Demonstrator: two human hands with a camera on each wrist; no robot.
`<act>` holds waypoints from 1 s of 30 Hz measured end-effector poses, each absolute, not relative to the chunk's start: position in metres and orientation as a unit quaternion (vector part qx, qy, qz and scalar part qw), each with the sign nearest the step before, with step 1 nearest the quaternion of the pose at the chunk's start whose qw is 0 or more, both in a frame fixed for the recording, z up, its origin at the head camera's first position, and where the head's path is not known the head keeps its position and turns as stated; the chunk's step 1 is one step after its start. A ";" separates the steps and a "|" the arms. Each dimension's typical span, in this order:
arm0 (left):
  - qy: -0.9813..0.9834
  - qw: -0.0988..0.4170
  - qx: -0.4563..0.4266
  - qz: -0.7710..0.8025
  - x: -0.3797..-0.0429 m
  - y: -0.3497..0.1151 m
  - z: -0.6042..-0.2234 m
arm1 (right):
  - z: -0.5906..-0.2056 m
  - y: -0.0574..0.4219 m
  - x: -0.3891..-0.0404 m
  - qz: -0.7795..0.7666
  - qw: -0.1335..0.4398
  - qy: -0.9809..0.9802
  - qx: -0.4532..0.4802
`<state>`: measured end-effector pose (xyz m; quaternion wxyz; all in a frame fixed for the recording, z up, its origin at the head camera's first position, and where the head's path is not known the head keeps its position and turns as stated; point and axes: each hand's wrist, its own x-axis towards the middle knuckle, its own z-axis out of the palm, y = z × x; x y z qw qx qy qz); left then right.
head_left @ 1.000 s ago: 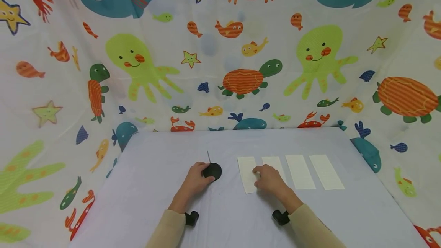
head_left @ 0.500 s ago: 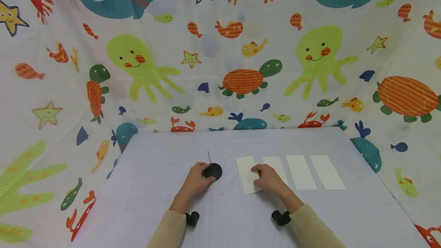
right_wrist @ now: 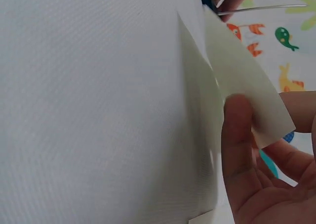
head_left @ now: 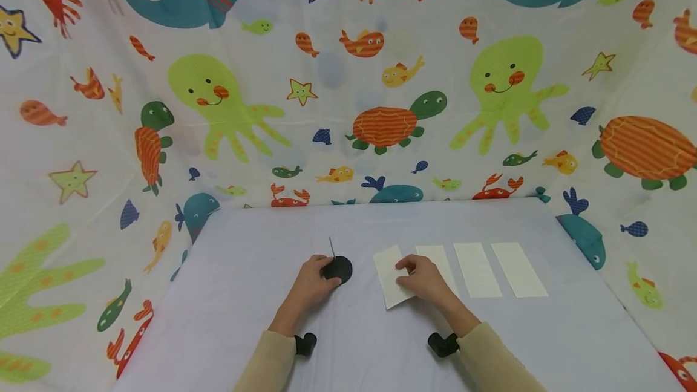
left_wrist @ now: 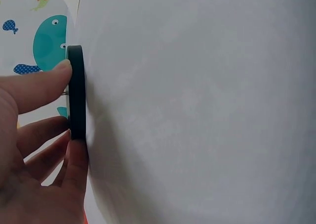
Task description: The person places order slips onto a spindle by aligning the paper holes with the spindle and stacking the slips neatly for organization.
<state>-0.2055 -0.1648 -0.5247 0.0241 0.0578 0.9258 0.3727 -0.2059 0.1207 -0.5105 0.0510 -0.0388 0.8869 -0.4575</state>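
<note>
My left hand grips a round black base by its edge, thumb on one side and fingers on the other. A thin metal wire rises from this base. In the left wrist view the black base appears edge-on, low over the white cloth. To the right, my right hand pinches a pale cream paper slip between thumb and fingers. The right wrist view shows that slip curved and raised, its shadow on the cloth and its far end near the black base.
Three more paper slips lie in a row to the right: one partly behind my right hand, then a middle slip and an outer slip. A white cloth covers the table. A sea-animal curtain stands around it.
The paper slip has shifted slightly left and turned, its near edge tilting, as my right thumb and fingers closed on it. My left hand and the black base stay nearly still.
</note>
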 end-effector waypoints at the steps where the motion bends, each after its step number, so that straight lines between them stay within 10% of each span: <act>1: 0.925 0.024 0.058 0.374 -0.206 -0.165 -0.525 | -0.510 0.121 -0.206 -0.456 0.052 0.888 -0.038; 30: 0.925 0.015 0.071 0.372 -0.211 -0.168 -0.527 | -0.503 0.105 -0.199 -0.546 0.007 0.837 -0.016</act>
